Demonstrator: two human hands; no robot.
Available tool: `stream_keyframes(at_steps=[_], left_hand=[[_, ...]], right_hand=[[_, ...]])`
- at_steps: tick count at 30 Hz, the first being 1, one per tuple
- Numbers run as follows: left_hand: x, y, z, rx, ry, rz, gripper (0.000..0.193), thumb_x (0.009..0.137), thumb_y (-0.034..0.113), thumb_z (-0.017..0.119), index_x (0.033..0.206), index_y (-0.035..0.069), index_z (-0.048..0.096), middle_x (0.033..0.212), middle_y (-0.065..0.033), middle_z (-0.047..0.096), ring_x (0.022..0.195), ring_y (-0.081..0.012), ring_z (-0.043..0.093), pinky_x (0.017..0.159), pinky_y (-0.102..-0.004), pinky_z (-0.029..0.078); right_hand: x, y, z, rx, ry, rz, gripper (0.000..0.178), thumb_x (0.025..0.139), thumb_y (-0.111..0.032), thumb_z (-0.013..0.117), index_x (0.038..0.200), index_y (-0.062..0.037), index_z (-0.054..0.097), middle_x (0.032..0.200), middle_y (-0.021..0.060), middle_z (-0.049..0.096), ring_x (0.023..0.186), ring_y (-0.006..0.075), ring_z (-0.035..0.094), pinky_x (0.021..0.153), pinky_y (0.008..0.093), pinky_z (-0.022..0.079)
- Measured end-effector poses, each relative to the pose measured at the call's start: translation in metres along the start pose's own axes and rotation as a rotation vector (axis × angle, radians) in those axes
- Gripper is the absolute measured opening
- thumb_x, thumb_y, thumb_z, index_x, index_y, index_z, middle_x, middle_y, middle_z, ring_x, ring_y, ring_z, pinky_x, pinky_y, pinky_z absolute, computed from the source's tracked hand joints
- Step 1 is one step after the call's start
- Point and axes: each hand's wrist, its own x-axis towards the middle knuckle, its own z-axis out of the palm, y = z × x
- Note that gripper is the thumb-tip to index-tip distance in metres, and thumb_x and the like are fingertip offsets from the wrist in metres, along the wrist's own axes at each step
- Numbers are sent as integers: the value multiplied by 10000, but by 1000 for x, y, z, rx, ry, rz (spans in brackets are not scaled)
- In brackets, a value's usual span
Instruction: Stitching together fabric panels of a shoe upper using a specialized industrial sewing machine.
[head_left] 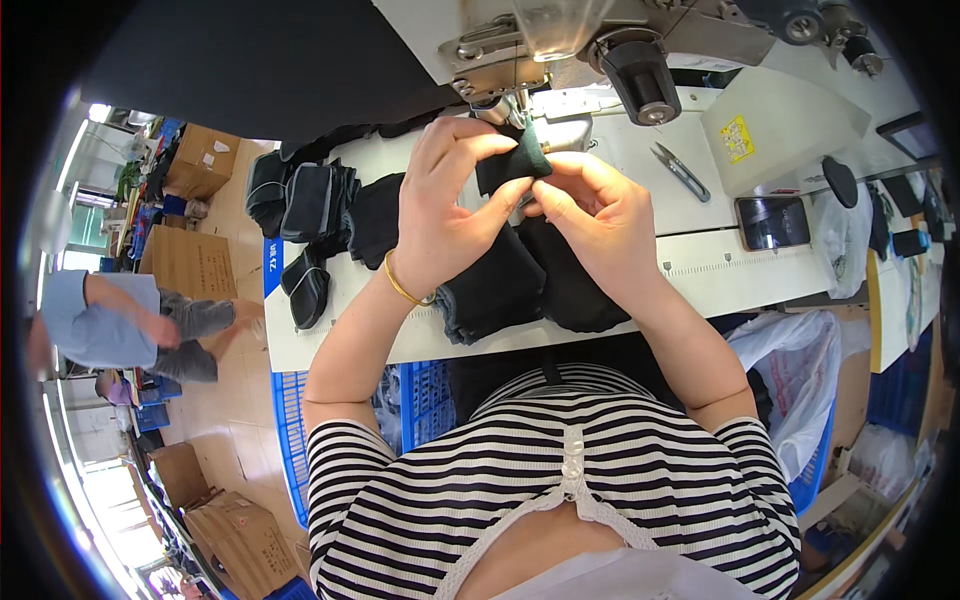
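My left hand (pixel 447 200) and my right hand (pixel 590 205) both pinch a small piece of black fabric (pixel 512 163) just in front of the sewing machine's needle area (pixel 500 105). More black fabric (pixel 525 280) lies under my hands on the white table (pixel 700 270) and hangs toward my lap. A thin yellow band circles my left wrist.
A pile of black fabric pieces (pixel 310 205) lies at the table's left end. Thread snips (pixel 680 170) and a dark phone (pixel 772 222) rest to the right. Blue crates (pixel 290 430) stand below. A person in a blue top (pixel 110 320) bends over at far left among cardboard boxes (pixel 200 160).
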Motion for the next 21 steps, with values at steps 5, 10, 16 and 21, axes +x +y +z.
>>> stream_keyframes(at_steps=[5, 10, 16, 21], left_hand=[[-4, 1, 1, 266, 48, 304, 325, 703, -36, 762, 1011, 29, 679, 935, -116, 648, 808, -278, 633, 726, -342, 515], [-3, 10, 7, 340, 100, 407, 338, 647, -49, 759, 969, 20, 687, 890, -87, 644, 781, -272, 628, 700, -362, 510], [-4, 10, 6, 388, 115, 488, 331, 610, -41, 743, 936, 12, 715, 891, -75, 646, 790, -256, 631, 707, -371, 522], [-5, 8, 8, 414, 96, 508, 287, 640, -10, 724, 926, 10, 726, 909, -67, 657, 810, -243, 638, 729, -373, 536]], right_hand=[[-1, -12, -2, -49, -27, 14, 182, 933, -85, 623, 1048, 50, 662, 871, 91, 722, 764, 115, 698, 702, 255, 570], [2, -13, -5, -115, -44, -8, 165, 950, -95, 595, 987, 52, 662, 812, 94, 713, 742, 119, 696, 682, 250, 565], [3, -15, -6, -46, -96, 8, 169, 965, -94, 576, 959, 53, 659, 789, 85, 705, 723, 118, 690, 685, 247, 569], [4, -10, -7, 25, -104, 27, 174, 976, -88, 557, 949, 49, 661, 793, 83, 706, 724, 121, 690, 695, 249, 576]])
